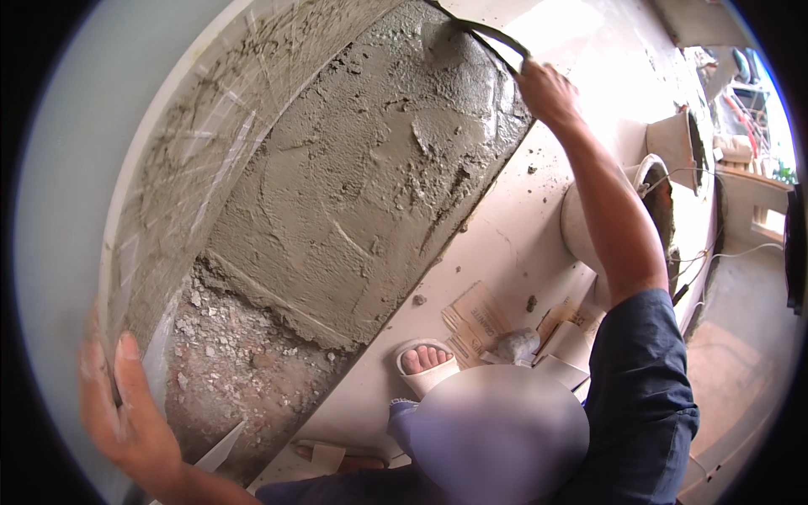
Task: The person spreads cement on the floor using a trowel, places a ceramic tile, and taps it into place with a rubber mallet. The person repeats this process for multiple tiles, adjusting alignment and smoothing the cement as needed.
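Note:
My left hand (126, 417) grips the near edge of a large tile slab (181, 168), thumb on one side and fingers on the other. The slab stands tilted at the left, with a pale, smooth side and a mortar-smeared side that shows a grid pattern. Across the bed of wet grey mortar (328, 185), my right arm reaches to the far end. My right hand (549, 91) is closed on the handle of a dark trowel (497, 38), which lies at the mortar's far right edge. The trowel's blade is hard to make out.
Rubble-strewn bare ground (244, 370) lies on the near side of the mortar. Pale floor tiles (497, 227) border it on the right, dotted with crumbs. Two buckets (581, 223) stand at the right, near a cable. Torn cardboard (475, 316) lies by my sandalled foot (427, 362).

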`<state>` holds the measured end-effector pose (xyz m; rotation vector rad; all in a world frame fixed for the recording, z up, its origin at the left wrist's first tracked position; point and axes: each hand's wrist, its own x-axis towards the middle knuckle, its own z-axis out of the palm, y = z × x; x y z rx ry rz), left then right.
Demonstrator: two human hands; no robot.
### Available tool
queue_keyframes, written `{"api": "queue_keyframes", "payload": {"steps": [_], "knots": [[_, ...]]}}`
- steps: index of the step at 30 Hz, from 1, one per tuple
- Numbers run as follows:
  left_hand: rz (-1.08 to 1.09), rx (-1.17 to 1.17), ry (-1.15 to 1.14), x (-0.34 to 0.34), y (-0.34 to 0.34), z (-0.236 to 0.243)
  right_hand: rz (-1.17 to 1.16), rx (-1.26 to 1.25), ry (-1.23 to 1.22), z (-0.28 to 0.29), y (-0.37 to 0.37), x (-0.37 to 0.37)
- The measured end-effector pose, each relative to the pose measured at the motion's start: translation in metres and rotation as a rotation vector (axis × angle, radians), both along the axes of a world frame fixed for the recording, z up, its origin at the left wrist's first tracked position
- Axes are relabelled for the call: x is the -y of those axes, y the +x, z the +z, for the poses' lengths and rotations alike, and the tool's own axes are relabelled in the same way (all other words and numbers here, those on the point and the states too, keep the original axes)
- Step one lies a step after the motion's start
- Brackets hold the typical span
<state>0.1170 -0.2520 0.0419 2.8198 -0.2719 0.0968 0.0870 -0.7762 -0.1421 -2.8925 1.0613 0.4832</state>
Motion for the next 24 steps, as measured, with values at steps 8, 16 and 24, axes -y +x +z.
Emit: {"api": "queue_keyframes", "payload": {"steps": [8, 16, 24], "knots": [[0.078, -0.021, 0.008, -0.003, 0.005, -0.007, 0.042, -0.27, -0.19, 0.064, -0.098, 0.006], [-0.029, 0.012, -0.081, -0.001, 0.006, -0.011, 0.024, -0.477, -0.249, 0.097, -0.097, 0.002], [-0.045, 0.039, -0.039, -0.005, 0.01, -0.016, 0.013, -0.386, -0.307, 0.134, -0.095, -0.006]]}}
